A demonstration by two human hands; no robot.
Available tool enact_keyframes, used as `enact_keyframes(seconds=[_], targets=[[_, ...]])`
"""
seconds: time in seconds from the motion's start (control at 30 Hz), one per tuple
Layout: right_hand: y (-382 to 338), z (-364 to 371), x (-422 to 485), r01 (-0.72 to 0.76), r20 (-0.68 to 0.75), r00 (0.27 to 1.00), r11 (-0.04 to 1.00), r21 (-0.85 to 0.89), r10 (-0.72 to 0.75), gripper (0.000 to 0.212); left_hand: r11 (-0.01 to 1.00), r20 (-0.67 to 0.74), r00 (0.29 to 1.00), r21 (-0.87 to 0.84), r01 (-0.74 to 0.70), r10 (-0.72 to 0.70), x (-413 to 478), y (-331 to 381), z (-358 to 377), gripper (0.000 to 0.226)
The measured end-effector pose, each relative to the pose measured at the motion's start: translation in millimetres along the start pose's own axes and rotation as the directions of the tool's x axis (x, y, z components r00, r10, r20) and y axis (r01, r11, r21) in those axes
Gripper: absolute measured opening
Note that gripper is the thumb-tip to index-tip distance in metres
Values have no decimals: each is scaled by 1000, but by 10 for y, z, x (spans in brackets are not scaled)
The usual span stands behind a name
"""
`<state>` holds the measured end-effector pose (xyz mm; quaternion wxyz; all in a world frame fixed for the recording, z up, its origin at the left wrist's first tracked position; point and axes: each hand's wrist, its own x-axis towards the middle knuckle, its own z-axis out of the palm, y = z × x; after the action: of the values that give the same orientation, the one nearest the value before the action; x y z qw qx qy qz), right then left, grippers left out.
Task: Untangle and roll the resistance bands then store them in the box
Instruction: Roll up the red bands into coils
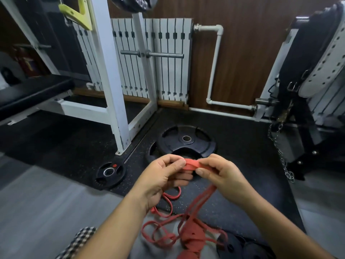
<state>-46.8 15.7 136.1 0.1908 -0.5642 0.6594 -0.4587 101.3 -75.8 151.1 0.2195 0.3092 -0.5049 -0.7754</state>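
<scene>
Both hands pinch one end of a red resistance band [192,164] in the middle of the head view, above the dark rubber floor. My left hand [164,176] grips it from the left with thumb and fingers. My right hand [220,172] holds the folded end from the right. The band hangs down from my right hand in two strands to a tangled heap of red bands [186,236] on my lap. A thin red loop [168,202] trails below my left wrist. No box is in view.
A large black weight plate [186,141] lies on the rubber mat just beyond my hands, a small plate [110,172] to its left. A white rack frame [112,90] and bench stand at the left, a radiator behind, a machine with a chain [283,161] at the right.
</scene>
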Motion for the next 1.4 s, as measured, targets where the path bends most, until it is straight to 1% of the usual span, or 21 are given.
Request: enact_keyframes(seconds=[0.03, 0.1, 0.13, 0.17, 0.2, 0.27, 0.3, 0.33, 0.37, 0.4, 0.43, 0.47, 0.5, 0.57, 0.6, 0.67, 0.8, 0.93, 1.03, 1.17, 1.4], targets=[[-2, 3, -6, -6, 1, 1000, 1000, 26, 6, 25, 998, -9, 1000, -62, 28, -29, 2, -10, 11, 5], [-25, 18, -17, -46, -24, 998, 984, 175, 51, 24, 970, 6, 996, -227, 83, -84, -22, -19, 29, 11], [-41, 9, -23, -71, -34, 996, 962, 263, 82, 24, 960, 22, 996, -265, 93, -90, -26, -33, 32, 12], [-48, -9, -27, -92, -38, 993, 942, 323, 110, 23, 966, 31, 997, -244, 82, -77, -32, -51, 31, 12], [-55, -36, -32, -109, -35, 991, 932, 345, 129, 22, 987, 37, 998, -155, 47, -42, -36, -69, 33, 9], [-57, -89, -48, -139, -6, 989, 930, 339, 150, 20, 983, 23, 996, 161, -88, 85, -25, -125, 37, 7], [-63, -106, -62, -151, 14, 988, 930, 334, 155, 19, 924, 14, 982, 339, -179, 186, -17, -149, 41, 7], [-74, -113, -78, -159, 35, 987, 929, 333, 156, 18, 833, 24, 955, 483, -269, 295, -6, -167, 46, 9], [-82, -112, -94, -166, 53, 986, 930, 327, 157, 17, 740, 60, 925, 581, -339, 376, -1, -183, 51, 15], [-95, -105, -109, -170, 68, 985, 935, 312, 157, 16, 664, 105, 902, 642, -382, 418, 1, -198, 61, 23], [-102, -98, -122, -174, 78, 984, 939, 296, 158, 15, 619, 141, 895, 677, -399, 423, -9, -203, 73, 30], [-108, -95, -130, -178, 87, 983, 942, 285, 159, 13, 618, 161, 906, 684, -388, 391, -14, -205, 79, 32], [-113, -96, -138, -183, 93, 982, 942, 280, 163, 11, 666, 168, 930, 657, -353, 327, -23, -201, 80, 31], [-136, -111, -147, -193, 95, 980, 934, 299, 173, 9, 815, 178, 967, 522, -251, 184, -52, -177, 94, 26], [-146, -118, -152, -198, 94, 980, 926, 320, 177, 9, 870, 180, 973, 446, -211, 144, -68, -167, 111, 24], [-159, -123, -163, -206, 96, 978, 908, 364, 184, 9, 925, 149, 980, 338, -174, 130, -72, -163, 142, 21], [-166, -138, -169, -252, 110, 968, 852, 458, 227, 9, 927, 141, 974, 309, -211, 175, -62, -131, 193, 13], [-160, -200, -164, -259, 93, 965, 840, 477, 244, 9, 938, 145, 969, 257, -232, 200, -61, -98, 209, 11], [-144, -178, -172, -251, 60, 965, 845, 473, 254, 9, 955, 85, 973, 190, -228, 215, -39, -118, 218, 12], [-127, -128, -171, -245, -11, 961, 868, 432, 277, 8, 954, 16, 969, 172, -246, 247, -30, -151, 259, 16], [-127, -66, -171, -279, -8, 947, 838, 469, 320, 9, 961, -64, 961, 84, -263, 268, -34, -173, 307, 15]])
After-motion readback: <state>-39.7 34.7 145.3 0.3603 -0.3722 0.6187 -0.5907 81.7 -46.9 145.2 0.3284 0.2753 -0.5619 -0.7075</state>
